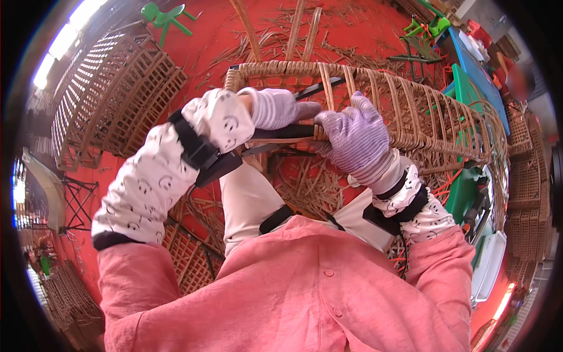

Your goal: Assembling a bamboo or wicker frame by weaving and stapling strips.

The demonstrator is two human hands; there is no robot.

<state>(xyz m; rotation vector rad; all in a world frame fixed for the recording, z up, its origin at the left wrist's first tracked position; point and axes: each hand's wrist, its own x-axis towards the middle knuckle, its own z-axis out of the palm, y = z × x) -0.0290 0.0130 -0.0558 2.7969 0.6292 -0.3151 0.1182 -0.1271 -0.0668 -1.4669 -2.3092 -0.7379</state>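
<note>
In front of me lies a long woven rattan frame (410, 111), its rim wrapped in brown strips and its middle an open lattice. My left hand (274, 109), in a striped lilac glove, is closed at the frame's left part, fingers pointing right; what it holds is hidden. My right hand (358, 138), gloved alike, is closed at the near edge, thumb upward. A flat rattan strip (326, 85) runs from the far rim down into its fingers. A dark bar (284, 131) lies just below my left hand.
Stacked lattice baskets (117, 97) stand at left. Rattan scraps (305, 185) litter the red floor (211, 26). A green stool (167, 17) is at the far left. At right are a blue table (478, 76), more wicker pieces (525, 205) and another person (519, 79).
</note>
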